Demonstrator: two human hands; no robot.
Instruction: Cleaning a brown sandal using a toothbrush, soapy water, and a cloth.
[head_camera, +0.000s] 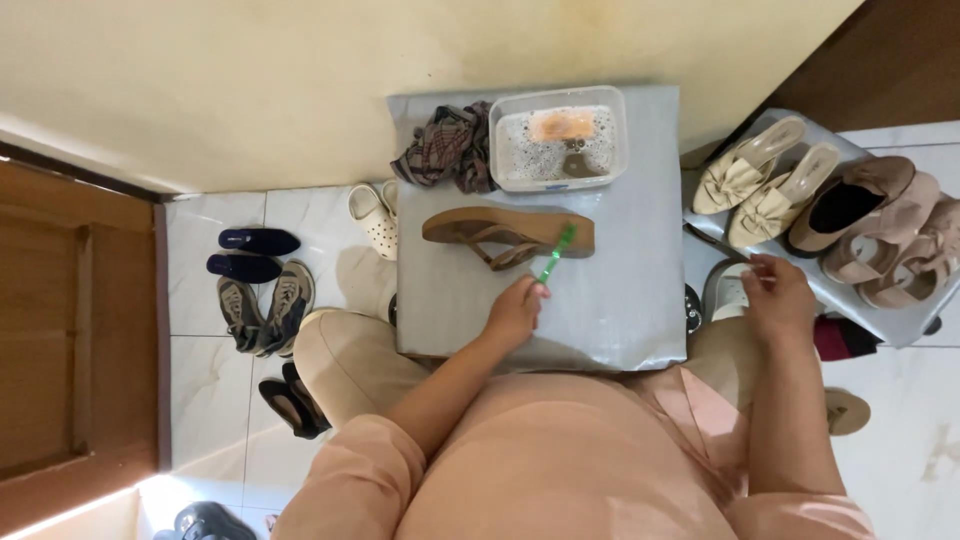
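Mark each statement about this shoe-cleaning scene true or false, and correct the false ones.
1. The left hand holds a green toothbrush. True.
2. The brown sandal lies in the plastic tub. False: it lies on the grey table, in front of the tub.
3. The tub holds foamy water. True.
4. The right hand grips the sandal. False: it is off to the side, near the shoes on the right.
5. A crumpled cloth lies beside the tub. True.

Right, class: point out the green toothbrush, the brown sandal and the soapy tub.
green toothbrush (556, 252), head view, on its handle.
brown sandal (508, 229), head view, on its sole.
soapy tub (558, 138), head view, on the foamy water inside.
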